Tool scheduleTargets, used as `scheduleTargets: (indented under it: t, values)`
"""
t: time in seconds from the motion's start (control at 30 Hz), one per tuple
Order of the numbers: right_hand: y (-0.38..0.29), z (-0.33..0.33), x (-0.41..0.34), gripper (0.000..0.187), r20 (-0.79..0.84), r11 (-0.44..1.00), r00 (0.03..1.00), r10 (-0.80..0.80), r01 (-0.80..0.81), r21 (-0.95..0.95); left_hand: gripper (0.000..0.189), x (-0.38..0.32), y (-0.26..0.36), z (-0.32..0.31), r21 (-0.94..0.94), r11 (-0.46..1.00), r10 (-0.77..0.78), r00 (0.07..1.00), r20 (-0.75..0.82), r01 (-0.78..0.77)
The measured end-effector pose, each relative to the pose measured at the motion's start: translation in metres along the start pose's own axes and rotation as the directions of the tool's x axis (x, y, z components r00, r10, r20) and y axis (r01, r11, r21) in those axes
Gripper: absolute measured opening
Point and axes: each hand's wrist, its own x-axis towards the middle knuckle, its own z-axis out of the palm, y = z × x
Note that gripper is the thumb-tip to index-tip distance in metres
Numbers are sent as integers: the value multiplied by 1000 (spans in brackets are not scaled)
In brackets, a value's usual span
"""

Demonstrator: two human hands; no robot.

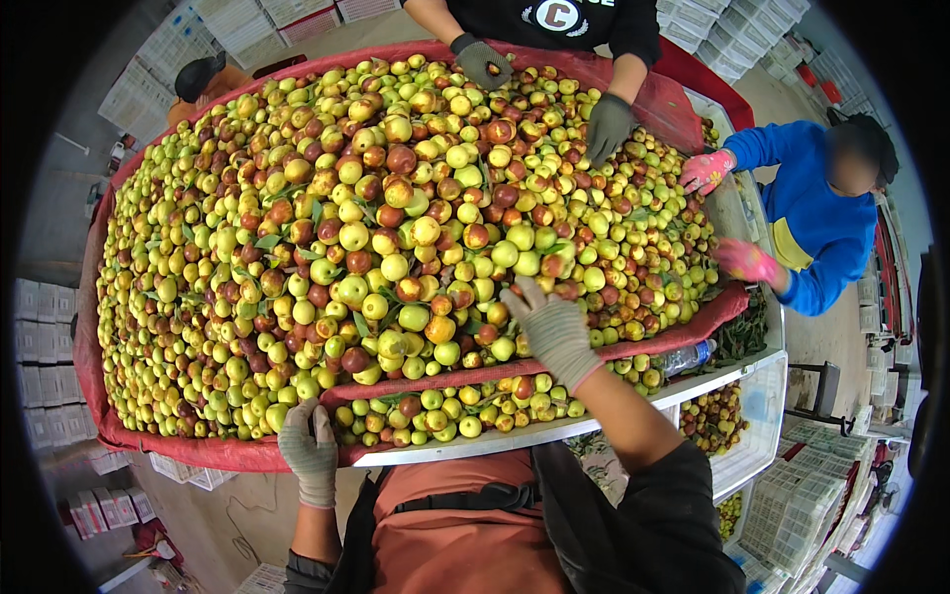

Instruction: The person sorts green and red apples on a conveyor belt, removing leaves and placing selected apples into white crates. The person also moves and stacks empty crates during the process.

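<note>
A broad heap of jujube fruits [352,236], green, yellow and reddish brown, with some leaves, fills a bin lined with red mesh cloth [453,377]. My right hand [557,330], in a striped knit glove, reaches over the cloth's edge onto the heap, fingers spread over fruit; no held fruit shows. At the near left edge my left hand [308,445], gloved alike, rests at the cloth rim with its fingers bent; whether it grips the cloth is unclear. More jujubes lie between the cloth fold and the white table edge [482,444].
Across the heap, a person's grey-gloved hands [610,128] touch fruit. At right, a person in blue has pink-gloved hands [706,172] by the bin's end. A plastic bottle [686,358] lies near leaves. White crates [794,490] stand lower right; another person [204,82] is at upper left.
</note>
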Motion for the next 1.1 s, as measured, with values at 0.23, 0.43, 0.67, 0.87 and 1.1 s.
scheduleTargets:
  t: [0.23, 0.43, 0.67, 0.87, 1.1]
  values:
    - [98, 25, 13, 70, 4, 973, 974, 229, -228, -32, 14, -1, -2, -1, -3, 1000, 1, 1000, 6, -1]
    - [118, -2, -2, 57, -134, 863, 857, 498, -474, 177, 14, 0, -3, 0, 42, 999, 7, 1000, 10, -8]
    - [-34, -39, 11, 51, -315, 930, 932, -178, 264, 257, 14, 0, -3, 1, 18, 1000, 2, 1000, 10, -2]
    - [-48, -24, 48, 61, -360, 927, 924, -129, 242, 288, 14, -3, -7, 0, 2, 1000, 0, 1000, 2, 0]
    - [25, -30, 57, 40, 20, 958, 988, 155, -155, 239, 14, -4, -6, 0, -19, 1000, -11, 1000, 1, 11]
